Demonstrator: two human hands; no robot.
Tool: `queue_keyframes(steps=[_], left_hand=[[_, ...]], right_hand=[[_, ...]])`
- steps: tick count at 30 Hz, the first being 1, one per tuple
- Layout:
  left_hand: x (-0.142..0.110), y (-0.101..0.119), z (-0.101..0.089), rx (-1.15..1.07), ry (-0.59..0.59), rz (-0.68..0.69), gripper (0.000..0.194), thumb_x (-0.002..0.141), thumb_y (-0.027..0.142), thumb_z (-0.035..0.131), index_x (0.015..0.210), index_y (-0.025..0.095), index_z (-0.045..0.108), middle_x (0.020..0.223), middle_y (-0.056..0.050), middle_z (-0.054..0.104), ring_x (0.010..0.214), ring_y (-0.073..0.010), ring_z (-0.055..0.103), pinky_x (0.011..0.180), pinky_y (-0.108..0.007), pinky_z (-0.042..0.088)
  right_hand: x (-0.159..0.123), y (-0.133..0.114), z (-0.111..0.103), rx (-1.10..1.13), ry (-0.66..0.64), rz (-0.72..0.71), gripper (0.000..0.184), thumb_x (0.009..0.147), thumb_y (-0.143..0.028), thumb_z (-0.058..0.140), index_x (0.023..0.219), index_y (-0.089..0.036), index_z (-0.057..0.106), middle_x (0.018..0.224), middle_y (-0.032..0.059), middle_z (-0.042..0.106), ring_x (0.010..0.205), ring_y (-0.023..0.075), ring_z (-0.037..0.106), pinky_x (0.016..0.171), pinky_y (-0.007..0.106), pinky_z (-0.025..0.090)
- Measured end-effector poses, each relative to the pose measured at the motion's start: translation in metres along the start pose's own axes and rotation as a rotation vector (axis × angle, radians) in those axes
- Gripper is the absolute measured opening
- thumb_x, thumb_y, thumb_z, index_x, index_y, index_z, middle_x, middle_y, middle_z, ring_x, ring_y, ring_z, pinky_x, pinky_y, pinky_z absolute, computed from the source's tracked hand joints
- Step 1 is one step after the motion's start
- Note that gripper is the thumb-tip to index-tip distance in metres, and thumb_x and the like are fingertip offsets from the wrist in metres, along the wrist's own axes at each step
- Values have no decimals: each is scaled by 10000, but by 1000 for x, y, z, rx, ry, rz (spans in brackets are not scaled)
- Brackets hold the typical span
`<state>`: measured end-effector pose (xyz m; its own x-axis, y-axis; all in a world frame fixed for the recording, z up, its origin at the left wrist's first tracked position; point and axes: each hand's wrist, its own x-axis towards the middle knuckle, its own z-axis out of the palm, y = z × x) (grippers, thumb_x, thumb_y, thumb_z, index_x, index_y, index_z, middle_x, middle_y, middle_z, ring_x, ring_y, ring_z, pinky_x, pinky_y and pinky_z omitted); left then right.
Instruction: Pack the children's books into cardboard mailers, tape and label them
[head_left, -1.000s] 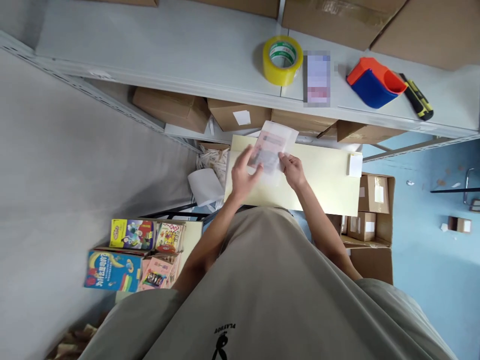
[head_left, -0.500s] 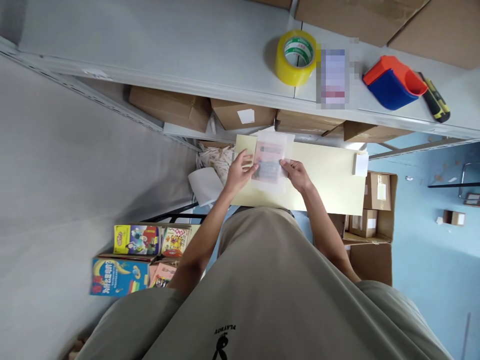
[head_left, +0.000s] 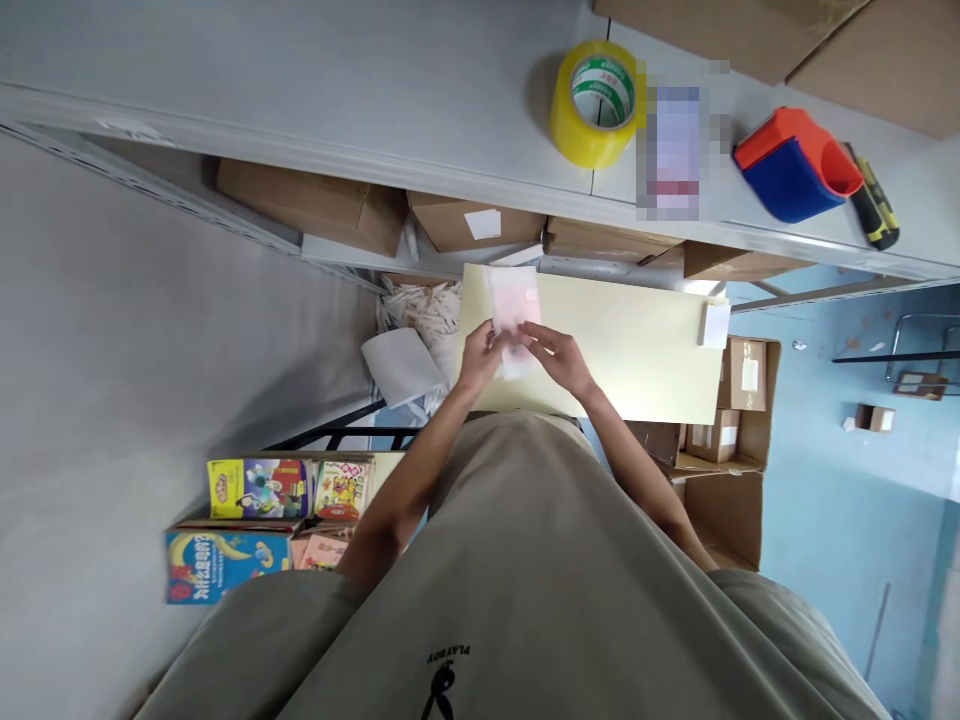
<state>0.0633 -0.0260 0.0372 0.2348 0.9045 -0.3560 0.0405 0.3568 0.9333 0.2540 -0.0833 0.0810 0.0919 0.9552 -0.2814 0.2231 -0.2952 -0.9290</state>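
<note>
Over the cream-coloured table I hold a translucent sleeve with something flat and pink showing through it. My left hand is closed on its left edge. The fingers of my right hand press on the sleeve from the right, near its lower middle. Motion blurs the sleeve's lower part and the fingertips. What the pink thing inside is, I cannot make out.
A grey shelf above carries yellow tape, a red-and-blue holder and a utility knife. Cardboard boxes sit beneath it. Small white items lie at the table's right end. Children's books stand lower left.
The sleeve looks narrower, apparently folded over, and its printed face is hidden. My right hand has moved left, close to my left hand. The view has shifted slightly.
</note>
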Motion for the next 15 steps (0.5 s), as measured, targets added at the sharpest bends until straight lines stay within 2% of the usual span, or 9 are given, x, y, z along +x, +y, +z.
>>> queue_keyframes(steps=[3, 5, 7, 9, 11, 13, 15], left_hand=[[11, -8, -24, -195, -61, -184, 624, 708, 642, 988, 1085, 169, 839, 1070, -96, 904, 1040, -327, 834, 944, -409, 673], [16, -14, -34, -259, -105, -264, 709, 638, 650, 1051, 1098, 148, 852, 1080, -115, 904, 1037, -341, 836, 955, -439, 683], [21, -22, -40, -255, -115, -299, 747, 593, 644, 1081, 1091, 134, 858, 1061, -121, 894, 1028, -338, 825, 941, -444, 684], [26, -31, -42, -193, -69, -313, 698, 575, 635, 1080, 1011, 143, 844, 956, -90, 856, 961, -300, 786, 873, -403, 659], [33, -41, -42, -81, 5, -320, 576, 612, 605, 1049, 894, 170, 798, 828, -40, 778, 865, -247, 714, 793, -346, 596], [41, -50, -43, 63, 70, -331, 459, 678, 554, 997, 792, 198, 731, 731, -1, 684, 785, -208, 633, 736, -310, 517], [50, -56, -45, 180, 110, -338, 401, 722, 500, 950, 718, 221, 661, 668, 23, 597, 737, -190, 575, 708, -302, 451]], right_hand=[[10, 23, -10, -19, 116, 94, 735, 957, -718, 857, 1515, -245, 800, 1667, 168, 747, 1554, 385, 710, 1262, 548, 625], [17, 41, -9, -3, 116, 208, 715, 917, -663, 901, 1465, -212, 809, 1543, 203, 815, 1429, 387, 782, 1196, 550, 662], [23, 59, -1, 20, 43, 306, 544, 924, -543, 891, 1337, -193, 840, 1300, 174, 897, 1208, 346, 855, 1116, 523, 696], [28, 74, 13, 12, 8, 390, 347, 921, -401, 855, 1209, -208, 855, 1120, 105, 910, 1022, 282, 859, 1058, 482, 712], [35, 86, 30, -7, 21, 471, 244, 895, -298, 828, 1127, -226, 851, 1047, 61, 897, 928, 237, 836, 1026, 453, 720], [45, 96, 46, -2, 36, 533, 239, 864, -255, 822, 1100, -229, 843, 1014, 48, 890, 900, 223, 831, 1022, 456, 724], [57, 103, 59, 21, 46, 558, 314, 842, -262, 838, 1153, -219, 838, 1034, 58, 897, 947, 238, 850, 1054, 487, 721]])
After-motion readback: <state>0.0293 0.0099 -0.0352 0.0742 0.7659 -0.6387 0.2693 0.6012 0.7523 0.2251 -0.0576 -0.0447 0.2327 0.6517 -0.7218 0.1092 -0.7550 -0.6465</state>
